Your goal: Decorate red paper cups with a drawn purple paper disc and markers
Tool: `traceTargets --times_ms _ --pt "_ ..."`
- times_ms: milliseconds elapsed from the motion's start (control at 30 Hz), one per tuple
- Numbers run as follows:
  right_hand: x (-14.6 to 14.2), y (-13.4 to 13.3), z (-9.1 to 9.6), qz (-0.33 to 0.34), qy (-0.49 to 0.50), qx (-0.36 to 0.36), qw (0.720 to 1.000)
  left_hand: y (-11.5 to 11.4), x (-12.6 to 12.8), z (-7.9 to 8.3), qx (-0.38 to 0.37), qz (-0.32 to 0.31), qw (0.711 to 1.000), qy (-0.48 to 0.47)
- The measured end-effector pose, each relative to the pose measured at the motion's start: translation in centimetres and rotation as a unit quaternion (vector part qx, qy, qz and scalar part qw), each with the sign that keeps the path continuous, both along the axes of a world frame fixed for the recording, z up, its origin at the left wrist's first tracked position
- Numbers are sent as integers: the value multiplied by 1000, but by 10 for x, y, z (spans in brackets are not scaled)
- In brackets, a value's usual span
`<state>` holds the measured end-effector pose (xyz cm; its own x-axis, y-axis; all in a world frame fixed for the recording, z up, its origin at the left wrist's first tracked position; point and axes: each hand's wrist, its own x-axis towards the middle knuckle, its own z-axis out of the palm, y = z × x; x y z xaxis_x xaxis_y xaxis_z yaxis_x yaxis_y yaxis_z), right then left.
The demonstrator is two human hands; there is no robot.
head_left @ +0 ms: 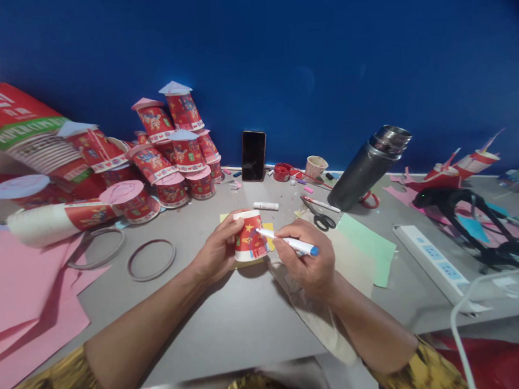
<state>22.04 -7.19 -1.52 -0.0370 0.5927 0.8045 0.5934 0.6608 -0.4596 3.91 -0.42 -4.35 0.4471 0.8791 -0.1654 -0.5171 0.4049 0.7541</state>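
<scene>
A red printed paper cup (248,241) is in the person's left hand (221,245), above the near-middle part of the desk (205,329), its wider end down and a yellow star on the side in view. The left hand grips it from the left, thumb and fingers drawn in around the wall. The right hand (309,258) is closed around a white marker (297,245) with a blue end, pen-fashion, its tip pointing at the printed side; whether tip and cup touch cannot be told. Yellow paper (268,227) shows behind and below the cup.

Just beyond lies a white tube (266,206), and to its right are black-handled scissors (325,221) with a white pen (322,204) beside them. Green paper (367,247) lies right of the right hand. Farther back, a dark phone (254,156) stands upright near the blue wall (253,57), with a red roll (281,172) and a patterned cup (316,167) to its right, then a dark flask (361,170).

On the left, red cups (189,154) are piled in tiers, several topped with pink or pale blue paper. Two grey rings (152,276) lie nearer, beside pink sheets (26,285). On the far right, a white power strip (437,267) lies near a black strap-like frame (453,209)
</scene>
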Motion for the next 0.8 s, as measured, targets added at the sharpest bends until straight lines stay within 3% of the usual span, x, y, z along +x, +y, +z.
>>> traceTargets --times_ms 233,467,800 --pt "-1 1 -2 38 -1 22 999 0 0 0 6 1 1000 -1" --pt "0 0 -1 13 5 9 1000 0 0 0 6 -6 1000 -2" --pt "-1 1 -1 48 -8 16 999 1 -1 -2 13 -15 1000 -6"
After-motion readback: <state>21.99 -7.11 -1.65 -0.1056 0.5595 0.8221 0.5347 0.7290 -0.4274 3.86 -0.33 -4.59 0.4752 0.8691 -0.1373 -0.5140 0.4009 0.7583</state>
